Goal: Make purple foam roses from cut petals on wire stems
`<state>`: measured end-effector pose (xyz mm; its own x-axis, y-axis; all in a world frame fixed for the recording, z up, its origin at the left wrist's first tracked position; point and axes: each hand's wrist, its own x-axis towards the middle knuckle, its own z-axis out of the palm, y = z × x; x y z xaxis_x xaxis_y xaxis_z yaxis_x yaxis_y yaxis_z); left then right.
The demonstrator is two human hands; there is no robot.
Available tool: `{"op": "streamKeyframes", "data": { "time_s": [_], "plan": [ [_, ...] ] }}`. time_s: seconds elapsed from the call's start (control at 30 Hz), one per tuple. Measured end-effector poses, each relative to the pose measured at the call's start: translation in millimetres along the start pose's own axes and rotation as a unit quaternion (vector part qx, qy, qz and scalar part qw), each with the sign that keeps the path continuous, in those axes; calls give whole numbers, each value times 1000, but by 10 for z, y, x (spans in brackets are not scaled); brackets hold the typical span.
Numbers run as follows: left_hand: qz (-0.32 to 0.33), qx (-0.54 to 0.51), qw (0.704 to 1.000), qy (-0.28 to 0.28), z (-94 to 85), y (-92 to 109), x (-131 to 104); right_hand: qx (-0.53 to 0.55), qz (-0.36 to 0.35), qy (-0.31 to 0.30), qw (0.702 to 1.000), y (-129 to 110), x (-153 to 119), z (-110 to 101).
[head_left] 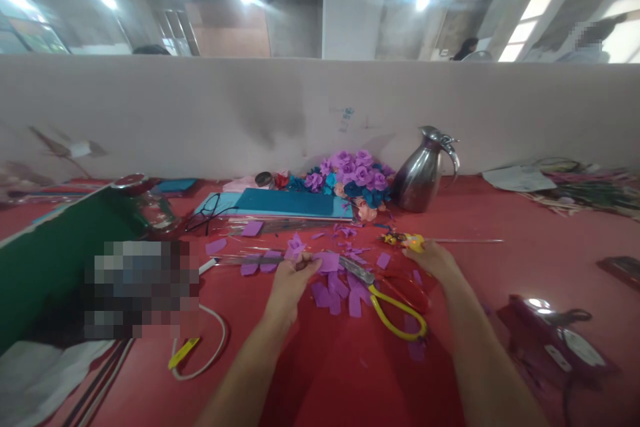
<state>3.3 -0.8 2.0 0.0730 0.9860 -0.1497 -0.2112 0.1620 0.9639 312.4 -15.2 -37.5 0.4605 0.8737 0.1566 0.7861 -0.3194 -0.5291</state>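
My left hand (290,287) is closed in a pinch, with a purple paper flower (296,245) on a thin stem and a purple paper petal (327,261) at its fingertips. My right hand (435,260) is closed at the yellow glue gun (414,241), whose clear glue stick (470,241) points right. Between my hands lie loose purple petals (335,285) and small scraps. Scissors (397,310) with a yellow and a red handle rest on the red table, blades toward my left hand.
Behind are blue paper sheets (285,201), glasses (207,210), finished paper flowers (357,170) and a metal jug (420,170) by the partition (200,113). A green box wall (55,267) and white cable (220,333) are left; a dark red device (565,340) is right.
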Motion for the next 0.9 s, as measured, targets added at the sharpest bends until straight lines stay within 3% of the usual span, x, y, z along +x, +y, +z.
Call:
{"op": "streamKeyframes", "data": {
  "time_s": [0.13,0.27,0.37,0.47,0.6,0.77,0.9],
  "plan": [
    [-9,36,999,-3,-55,-30,62,-55,80,-38,995,-61,32,56],
    [-44,89,995,2,-186,-20,149,-45,102,-35,993,-207,3,-18],
    [-68,133,989,-9,-303,19,204,127,67,-82,986,-453,-165,-40],
    [-68,174,982,-23,-394,70,229,265,26,-201,943,-755,-417,-4],
    [-70,244,967,6,-465,131,238,258,-27,-295,920,-1021,-666,85],
    [-72,286,956,-2,-524,127,278,231,-115,-295,920,-1135,-782,149],
    [-69,321,945,-11,-546,100,300,248,-167,-308,903,-1204,-845,148]
  ]
}}
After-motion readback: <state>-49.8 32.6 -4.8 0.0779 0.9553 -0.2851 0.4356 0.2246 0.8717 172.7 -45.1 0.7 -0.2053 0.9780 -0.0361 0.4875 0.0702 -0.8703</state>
